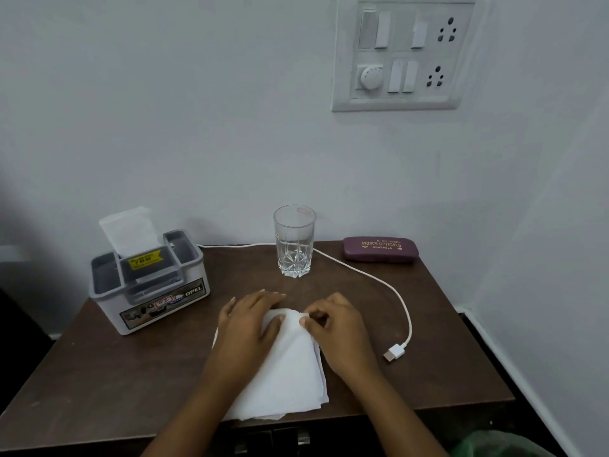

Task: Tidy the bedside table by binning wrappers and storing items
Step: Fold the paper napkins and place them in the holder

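Hands meet over a white tissue [290,367] that lies folded on the near middle of the dark bedside table [99,374], its near edge reaching the table's front lip. The left hand [250,321] rests flat on the tissue's left part, fingers straight and pressed together, pointing far and right, with the thumb laid across the paper. The right hand [336,324] sits at the tissue's far right corner, its fingers curled, thumb and forefinger pinching the paper's far edge. At the far left of the table stands a grey tissue holder [148,285], with a white sheet sticking up from its top and a yellow price sticker on its lid. A clear glass [294,240] stands upright at the far middle, well apart from the hands. To its right, against the wall, lies a closed purple spectacle case [380,249]. A white USB cable [395,291] runs from behind the glass and curves to the right of the right hand, its plug lying on the table near that wrist. On the wall above is a white switchboard [402,51].
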Motion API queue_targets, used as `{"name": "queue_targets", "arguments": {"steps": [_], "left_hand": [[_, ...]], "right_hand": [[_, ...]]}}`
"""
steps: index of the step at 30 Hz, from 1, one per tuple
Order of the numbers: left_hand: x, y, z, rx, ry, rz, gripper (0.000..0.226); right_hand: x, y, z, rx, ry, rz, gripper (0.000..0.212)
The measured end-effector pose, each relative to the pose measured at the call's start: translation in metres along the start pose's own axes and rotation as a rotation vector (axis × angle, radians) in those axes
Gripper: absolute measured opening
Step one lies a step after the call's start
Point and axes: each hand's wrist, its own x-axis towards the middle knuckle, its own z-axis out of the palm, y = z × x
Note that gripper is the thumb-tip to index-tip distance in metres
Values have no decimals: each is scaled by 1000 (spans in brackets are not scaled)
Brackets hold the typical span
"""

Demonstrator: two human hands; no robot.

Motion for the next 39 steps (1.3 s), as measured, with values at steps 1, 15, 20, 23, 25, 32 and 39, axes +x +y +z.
{"name": "queue_targets", "arguments": {"steps": [1,15,20,23,25,32,39], "left_hand": [[0,1,-1,13,10,10,45],[-1,4,-4,46,-4,117,29],[1,1,-8,-216,157,18,18],[1,-1,-12,-394,191,-23,17],[1,-1,-12,-421,172,-3,14],[1,0,-10,-339,98,40,16],[0,2,-9,-192,39,66,21]], "right_hand": [[-1,0,1,-1,16,-15,2],[-6,-2,-4,222,-14,-45,6],[2,0,-12,176,41,92,15],[6,-3,-10,-173,-15,81,15],[5,-5,-7,-252,-31,59,15],[2,-7,-8,-202,-9,30,8],[-1,-5,-10,9,-5,29,6]]}}
